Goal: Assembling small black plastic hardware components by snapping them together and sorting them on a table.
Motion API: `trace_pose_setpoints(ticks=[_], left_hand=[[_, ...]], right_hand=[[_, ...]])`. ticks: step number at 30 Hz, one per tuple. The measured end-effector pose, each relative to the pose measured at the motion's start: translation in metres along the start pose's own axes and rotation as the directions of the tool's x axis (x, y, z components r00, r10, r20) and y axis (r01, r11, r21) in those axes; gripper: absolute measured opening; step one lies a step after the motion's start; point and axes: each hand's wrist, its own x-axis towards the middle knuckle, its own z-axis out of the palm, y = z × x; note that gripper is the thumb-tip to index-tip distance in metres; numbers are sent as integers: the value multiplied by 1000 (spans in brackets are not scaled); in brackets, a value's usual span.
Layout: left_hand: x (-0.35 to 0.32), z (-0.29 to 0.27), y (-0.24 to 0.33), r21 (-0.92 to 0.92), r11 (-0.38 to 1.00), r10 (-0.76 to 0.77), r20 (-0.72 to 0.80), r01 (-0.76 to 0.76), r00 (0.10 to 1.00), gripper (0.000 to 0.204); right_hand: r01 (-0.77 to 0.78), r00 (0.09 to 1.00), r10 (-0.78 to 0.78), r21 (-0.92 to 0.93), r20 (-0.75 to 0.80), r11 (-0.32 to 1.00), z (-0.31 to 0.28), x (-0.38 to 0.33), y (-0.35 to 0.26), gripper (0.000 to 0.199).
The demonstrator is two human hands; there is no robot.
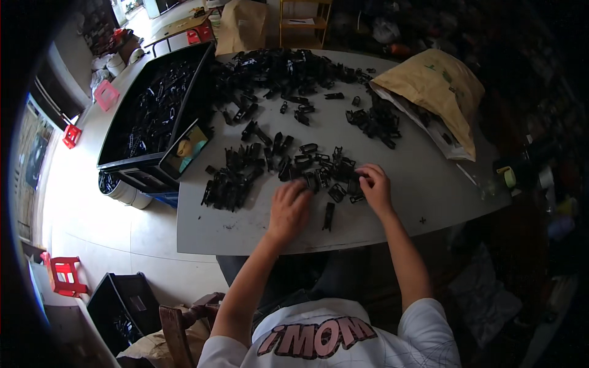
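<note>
Small black plastic clip-like parts (304,161) lie in a loose heap in front of me on the grey table (429,202). My left hand (290,211) is at the near edge of this heap, fingers curled down; it is blurred, and what lies under the fingertips is hidden. At the heap's right side, my right hand (376,187) has its fingers bent and drawn together against the dark parts; I cannot make out what is between them. One single black part (329,216) lies between my hands, nearer the table's front edge. A denser pile (230,184) sits left of my left hand.
A large black crate (156,162) full of similar parts stands at the left, a phone (184,149) showing a picture leaning on it. A bigger pile (276,70) covers the far table. An open brown paper sack (438,83) lies at right. Red stools (66,276) stand on the floor.
</note>
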Motion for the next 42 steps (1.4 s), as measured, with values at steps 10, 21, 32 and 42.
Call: trace_pose_setpoints(ticks=[10,21,32,42], left_hand=[[-15,-13,40,-147,979,183,348,-139,920,29],[7,-32,4,-76,985,-149,80,155,986,34],[1,-34,6,33,984,-178,20,177,984,29],[-22,-21,29,-134,943,-289,130,305,949,27]], right_hand=[[343,939,-307,-481,156,807,28,-22,-38,22],[159,975,-203,-361,-86,919,24,-33,-43,14],[211,977,-203,-387,62,898,49,-43,-57,15],[141,990,-134,-459,47,877,54,-71,-56,21]])
